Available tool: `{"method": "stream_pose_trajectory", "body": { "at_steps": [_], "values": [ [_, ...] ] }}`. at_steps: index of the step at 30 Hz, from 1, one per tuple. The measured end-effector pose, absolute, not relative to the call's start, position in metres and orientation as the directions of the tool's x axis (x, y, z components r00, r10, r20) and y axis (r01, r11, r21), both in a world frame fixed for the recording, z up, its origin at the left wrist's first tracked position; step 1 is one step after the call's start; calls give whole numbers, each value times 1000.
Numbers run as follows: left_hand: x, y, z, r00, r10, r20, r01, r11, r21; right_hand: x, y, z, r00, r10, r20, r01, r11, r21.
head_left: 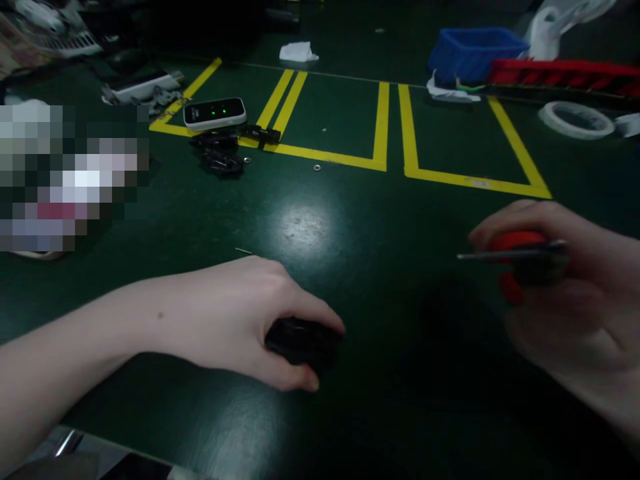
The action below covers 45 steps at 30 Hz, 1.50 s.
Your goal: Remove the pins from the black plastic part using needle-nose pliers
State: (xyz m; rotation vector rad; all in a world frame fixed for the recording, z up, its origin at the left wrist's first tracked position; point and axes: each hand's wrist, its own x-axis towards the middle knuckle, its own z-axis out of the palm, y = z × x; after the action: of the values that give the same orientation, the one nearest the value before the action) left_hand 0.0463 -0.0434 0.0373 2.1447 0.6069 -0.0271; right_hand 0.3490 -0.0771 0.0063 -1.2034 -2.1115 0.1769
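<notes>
Apparently positioning step | left hand point(250, 320), near: grip round black part point(303, 339) | right hand point(580, 310), near right: grip round red-handled tool point(520, 241) | next likely needs steady alignment

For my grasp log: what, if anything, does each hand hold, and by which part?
Left hand: a black object, gripped by its near and far sides. Right hand: a tool, held by its red handle.
</notes>
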Motion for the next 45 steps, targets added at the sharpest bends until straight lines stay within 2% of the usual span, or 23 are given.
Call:
{"method": "stream_pose_trajectory", "body": {
  "at_steps": [3, 6, 10, 22, 29, 35, 41, 45],
  "values": [
    [48, -37, 37, 877, 457, -151, 356, -406, 842, 348, -81, 6, -414, 785, 461, 651, 609, -452],
    [46, -34, 36, 847, 523, -98, 347, -405, 846, 339, -87, 1, -438, 798, 415, 612, 602, -513],
    [46, -39, 34, 852, 510, -115, 358, -407, 840, 336, -88, -5, -485, 783, 391, 570, 621, -538],
    [53, -48, 37, 863, 494, -108, 349, -429, 833, 339, -83, -6, -584, 722, 371, 560, 689, -460],
    [53, -47, 35, 869, 491, -66, 317, -449, 835, 340, -82, -6, -574, 745, 340, 578, 663, -476],
    [53, -47, 37, 863, 497, -89, 343, -445, 827, 338, -86, -4, -521, 786, 332, 614, 616, -493],
    [55, -47, 37, 864, 496, -83, 347, -468, 813, 341, -83, -5, -573, 749, 333, 603, 660, -448],
    [56, -46, 36, 870, 486, -78, 335, -470, 817, 341, -81, -5, -581, 739, 340, 584, 670, -458]
  ]
}}
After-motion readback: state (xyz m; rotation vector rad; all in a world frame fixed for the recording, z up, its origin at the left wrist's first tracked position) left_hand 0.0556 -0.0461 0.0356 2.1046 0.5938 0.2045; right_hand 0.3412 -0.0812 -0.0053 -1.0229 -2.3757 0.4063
